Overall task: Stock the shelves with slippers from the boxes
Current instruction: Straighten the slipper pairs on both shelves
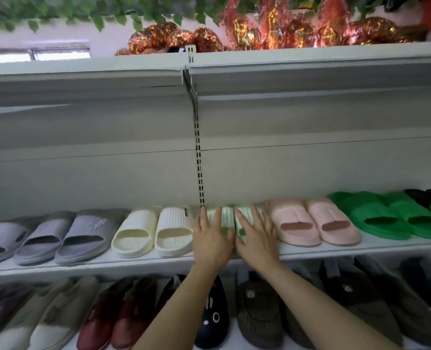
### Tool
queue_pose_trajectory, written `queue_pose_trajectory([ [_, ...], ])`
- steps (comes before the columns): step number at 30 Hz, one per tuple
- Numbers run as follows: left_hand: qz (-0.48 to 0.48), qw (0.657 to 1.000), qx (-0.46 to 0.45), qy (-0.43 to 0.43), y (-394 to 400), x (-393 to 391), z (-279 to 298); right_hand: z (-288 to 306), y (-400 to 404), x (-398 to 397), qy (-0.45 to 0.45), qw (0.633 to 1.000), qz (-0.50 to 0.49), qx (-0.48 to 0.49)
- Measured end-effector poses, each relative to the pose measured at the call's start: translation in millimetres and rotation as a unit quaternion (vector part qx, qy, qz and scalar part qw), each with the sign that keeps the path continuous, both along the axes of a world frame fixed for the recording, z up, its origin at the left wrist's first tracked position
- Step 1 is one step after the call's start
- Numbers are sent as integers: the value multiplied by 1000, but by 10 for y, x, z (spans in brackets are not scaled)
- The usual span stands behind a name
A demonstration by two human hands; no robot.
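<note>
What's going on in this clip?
A person is stocking a shop shelf with slippers. Both hands, left hand and right hand, lie flat on a pale green pair, which sits between a cream pair and a pink pair. Neither hand grips anything. No box is in view.

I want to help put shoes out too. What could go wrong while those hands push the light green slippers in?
1. The left hand and right hand press the pale green ribbed slippers into a tight gap; the cream ribbed slippers or pink slides may get shoved crooked.
2. The pair sits near the white shelf edge, so a slip might drop one.
</note>
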State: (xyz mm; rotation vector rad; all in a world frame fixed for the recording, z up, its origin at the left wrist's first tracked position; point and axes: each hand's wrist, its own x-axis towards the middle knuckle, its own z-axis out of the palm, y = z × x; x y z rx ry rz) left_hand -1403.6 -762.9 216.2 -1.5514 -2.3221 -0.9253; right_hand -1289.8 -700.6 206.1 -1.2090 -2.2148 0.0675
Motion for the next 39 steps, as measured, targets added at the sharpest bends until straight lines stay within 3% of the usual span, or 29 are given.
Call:
queue_pose_trajectory([
  [5,81,995,-58,5,109,123,-42,-55,144,129,-45,998,41,1],
  [9,69,989,-118,50,-20,331,109,-64,158,159,-56,997,59,0],
  [14,83,990,-108,30,-32,336,78,-36,134,217,-56,995,83,-12],
  [19,110,994,16,-7,120,381,41,2,75,546,38,995,95,4],
  [23,9,995,88,44,363,826,118,-34,277,1069,85,991,17,98],
  [29,-64,998,-19,10,769,1581,91,-7,693,1822,28,996,-88,-12],
  [32,-24,996,-78,28,940,1794,-59,-78,880,2022,16,995,-81,-47],
  [34,16,995,-102,-8,979,1896,-120,-123,967,2106,28,996,-60,-57],
  [39,86,993,-83,-4,1007,2094,-151,-160,1098,2127,42,999,-14,-22],
])
